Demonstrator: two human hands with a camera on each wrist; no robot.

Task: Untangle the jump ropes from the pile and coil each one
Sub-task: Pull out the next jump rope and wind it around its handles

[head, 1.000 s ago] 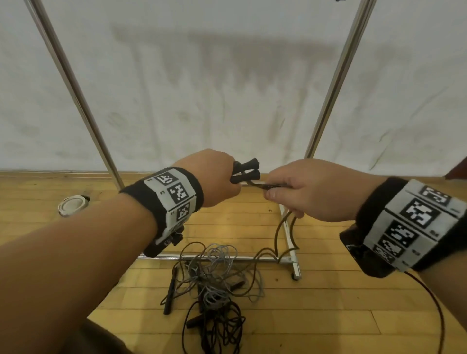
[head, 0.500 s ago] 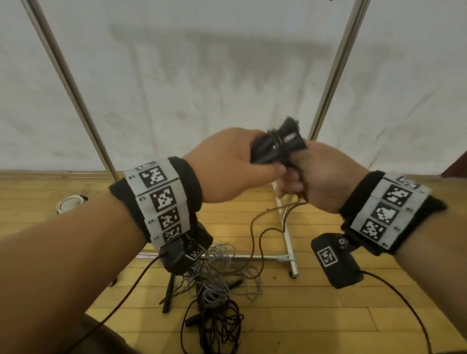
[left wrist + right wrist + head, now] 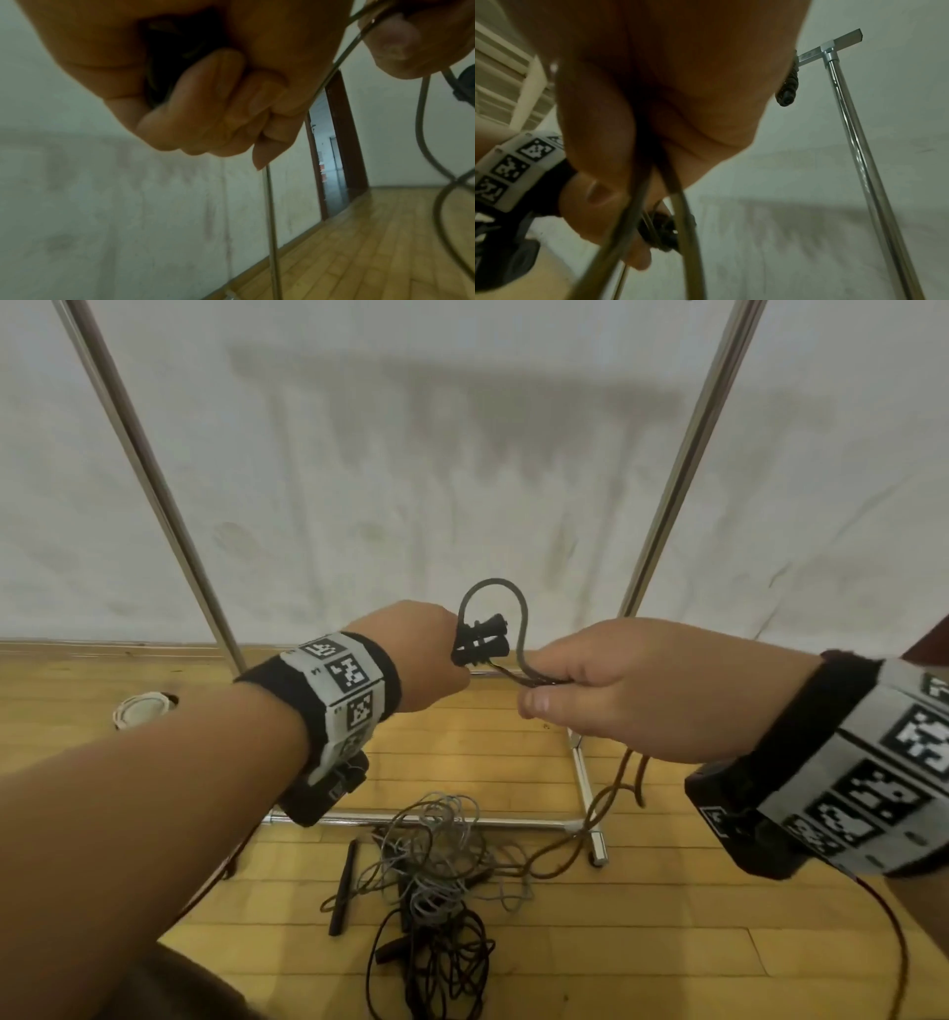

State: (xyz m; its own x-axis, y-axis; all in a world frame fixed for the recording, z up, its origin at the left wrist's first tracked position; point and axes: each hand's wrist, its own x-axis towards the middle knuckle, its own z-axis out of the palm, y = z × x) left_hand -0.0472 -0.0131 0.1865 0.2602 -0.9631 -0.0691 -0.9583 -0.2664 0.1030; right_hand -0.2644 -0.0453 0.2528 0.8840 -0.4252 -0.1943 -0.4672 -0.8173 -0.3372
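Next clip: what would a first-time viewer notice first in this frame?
The two raised hands at centre: the left hand grips a pair of black handles, and the right hand pinches the dark rope arching over them. Below, on the wooden floor, lies a tangled pile of grey and black ropes, in front of a metal rack.

Left hand [image 3: 411, 654] fisted, gripping; right hand [image 3: 642, 685] pinching; forearms raised.
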